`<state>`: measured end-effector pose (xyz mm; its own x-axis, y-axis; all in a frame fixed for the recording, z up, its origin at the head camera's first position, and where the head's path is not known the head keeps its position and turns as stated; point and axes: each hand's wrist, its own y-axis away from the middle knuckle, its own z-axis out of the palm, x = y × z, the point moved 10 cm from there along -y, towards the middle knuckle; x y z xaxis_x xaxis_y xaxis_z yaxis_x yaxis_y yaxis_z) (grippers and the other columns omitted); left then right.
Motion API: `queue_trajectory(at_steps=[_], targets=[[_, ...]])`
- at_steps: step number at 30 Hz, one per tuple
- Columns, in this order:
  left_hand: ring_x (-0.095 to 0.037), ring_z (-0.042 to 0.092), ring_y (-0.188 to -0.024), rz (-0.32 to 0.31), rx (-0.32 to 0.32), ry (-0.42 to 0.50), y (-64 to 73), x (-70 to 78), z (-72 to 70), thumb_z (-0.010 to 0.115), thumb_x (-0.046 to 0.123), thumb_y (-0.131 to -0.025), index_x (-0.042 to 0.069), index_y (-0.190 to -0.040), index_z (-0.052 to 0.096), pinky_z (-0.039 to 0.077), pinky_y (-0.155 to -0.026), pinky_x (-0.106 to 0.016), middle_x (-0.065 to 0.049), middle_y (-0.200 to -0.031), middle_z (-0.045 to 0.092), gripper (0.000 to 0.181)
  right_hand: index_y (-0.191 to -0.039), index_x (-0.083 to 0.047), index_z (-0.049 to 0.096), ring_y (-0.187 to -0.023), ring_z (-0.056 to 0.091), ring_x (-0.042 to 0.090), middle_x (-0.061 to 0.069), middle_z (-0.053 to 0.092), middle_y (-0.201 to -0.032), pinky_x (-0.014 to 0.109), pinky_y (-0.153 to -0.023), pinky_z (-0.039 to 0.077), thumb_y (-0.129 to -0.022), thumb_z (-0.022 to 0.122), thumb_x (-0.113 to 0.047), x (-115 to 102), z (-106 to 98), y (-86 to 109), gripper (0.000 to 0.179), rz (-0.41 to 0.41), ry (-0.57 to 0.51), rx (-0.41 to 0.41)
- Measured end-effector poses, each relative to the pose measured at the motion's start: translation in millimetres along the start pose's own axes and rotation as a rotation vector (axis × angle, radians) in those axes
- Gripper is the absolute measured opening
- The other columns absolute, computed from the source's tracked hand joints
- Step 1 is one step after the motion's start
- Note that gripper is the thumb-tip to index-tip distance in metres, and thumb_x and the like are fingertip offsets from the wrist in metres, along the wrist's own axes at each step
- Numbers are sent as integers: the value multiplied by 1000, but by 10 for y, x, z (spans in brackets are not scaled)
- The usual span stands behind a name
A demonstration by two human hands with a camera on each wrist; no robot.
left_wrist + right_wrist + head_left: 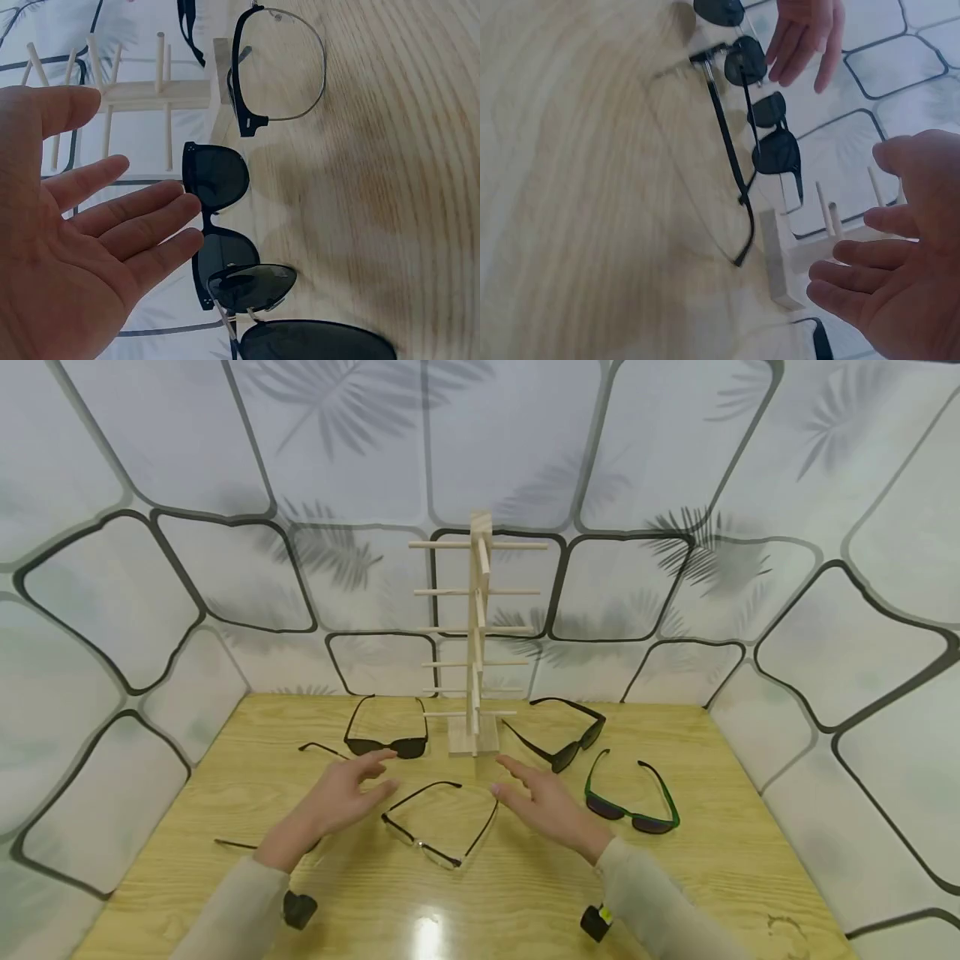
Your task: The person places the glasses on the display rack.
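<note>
Both hands hover over a wooden table, holding nothing. My left hand (341,797) is spread, its fingertips near black sunglasses (410,748). Beneath that hand lies another dark-lensed pair of sunglasses (315,341), mostly hidden in the head view. My right hand (551,806) has its fingers extended, thumb right by one temple of the clear eyeglasses (418,843). Those eyeglasses, with black upper rims, lie between the hands, lenses toward me. Behind them stands a wooden display rack (478,610) with several bare pegs on each side.
Right of the rack lie black sunglasses (566,757), and nearer me green-framed sunglasses (652,824). Patterned cloth walls (360,577) rise behind the table (525,902) and at both sides. Small black devices (298,910) show at both wrists.
</note>
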<state>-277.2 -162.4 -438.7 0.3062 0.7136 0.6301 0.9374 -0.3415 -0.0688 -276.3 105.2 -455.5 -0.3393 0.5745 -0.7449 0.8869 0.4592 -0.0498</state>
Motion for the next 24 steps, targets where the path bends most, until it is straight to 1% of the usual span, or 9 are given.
queue_trajectory(at_steps=[2,3,7,10,13,16,18,22,24], targets=[[-37,72,-117,-5,-4,27,1,-24,21,64,36,-106,6,-149,58,56,-100,-59,-22,-128,74,53,-159,-12,47,-134,62,38,15,57,-155,59,-109,52,-110,55,-45,11,50,25,60,14,-46,8],[-35,73,-114,-17,-9,43,3,-43,34,65,35,-106,6,-148,60,58,-98,-57,-19,-125,75,51,-157,-11,50,-130,65,36,16,60,-151,57,-106,54,-110,55,-45,19,76,37,58,21,-69,11],[-26,75,-101,-59,-30,88,21,-112,96,65,33,-106,6,-145,62,62,-86,-47,-11,-112,79,48,-150,-10,59,-114,73,29,14,73,-132,45,-95,61,-109,59,-42,61,172,82,52,57,-149,8],[-24,75,-98,-76,-46,109,47,-142,151,65,31,-106,3,-144,63,62,-81,-41,-12,-111,79,47,-147,-5,61,-105,75,30,13,77,-118,35,-86,62,-109,61,-38,92,251,115,51,78,-217,-16],[-25,76,-97,-92,-61,133,81,-160,205,66,29,-106,1,-143,63,62,-78,-39,-14,-111,79,46,-144,-1,62,-95,74,34,15,77,-107,27,-77,60,-108,63,-33,114,326,147,48,91,-274,-29],[-27,76,-98,-110,-81,169,115,-184,267,67,27,-105,1,-143,62,62,-78,-38,-15,-113,78,47,-139,0,66,-89,74,34,16,77,-102,24,-71,58,-106,66,-29,117,389,178,44,100,-305,-25],[-27,76,-98,-105,-92,189,133,-182,301,68,25,-104,-1,-143,62,62,-75,-37,-17,-112,78,47,-138,-1,67,-86,74,33,17,77,-101,23,-70,58,-105,68,-27,109,443,198,42,101,-327,-28],[-27,75,-97,-101,-98,211,164,-177,348,68,23,-104,-1,-141,64,60,-72,-34,-17,-112,78,44,-136,-1,68,-84,75,32,17,78,-100,24,-70,59,-105,68,-26,51,560,242,40,91,-359,-64],[-27,75,-97,-99,-95,213,177,-175,357,68,22,-104,0,-141,65,60,-72,-33,-17,-113,78,43,-136,-1,68,-83,75,31,16,78,-99,24,-71,59,-105,68,-27,24,618,258,40,88,-357,-84]])
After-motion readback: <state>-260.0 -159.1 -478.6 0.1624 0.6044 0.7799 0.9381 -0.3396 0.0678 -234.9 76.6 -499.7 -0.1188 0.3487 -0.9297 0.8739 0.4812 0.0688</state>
